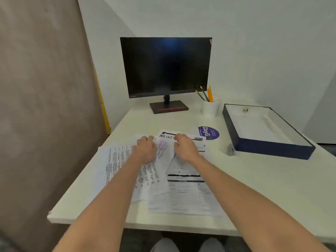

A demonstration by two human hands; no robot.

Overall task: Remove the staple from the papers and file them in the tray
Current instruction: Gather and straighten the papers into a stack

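Desk: white matte tabletop (254,179), smooth, square front edge, set into a plain white corner; brownish textured panel on the left.
Knees: grey fabric at the bottom edge, under the desk front.
Papers: loose thin printed sheets (181,193) fanned over the desk centre; near sheet is a ruled form lying flat, left sheets carry dense text columns, one sheet curls up between the hands, far sheet is headed by handwritten black lettering.
Left hand: left hand (145,149) palm down on the text sheets, fingers curled, knuckles up, pressing the paper.
Right hand: right hand (185,148) just beside the left, fingers bent in and pinching at the top edge of the curled sheet; staple too small to make out, probably under the fingertips.
Staple remover: small grey metal object (230,149) on the desk touching the tray's near-left corner, blurred, so likely the remover.
Tray: shallow rectangular tray (272,148), dark navy walls, pale lining, right of the papers, well apart from both hands.
Sticker: round purple disc (209,133) with white lettering, flat between papers and tray.
Cup: white cylindrical cup (211,108) holding orange and green pencils.
Monitor: black flat screen (166,66), off, on a rectangular base with a red strip, against the back wall.
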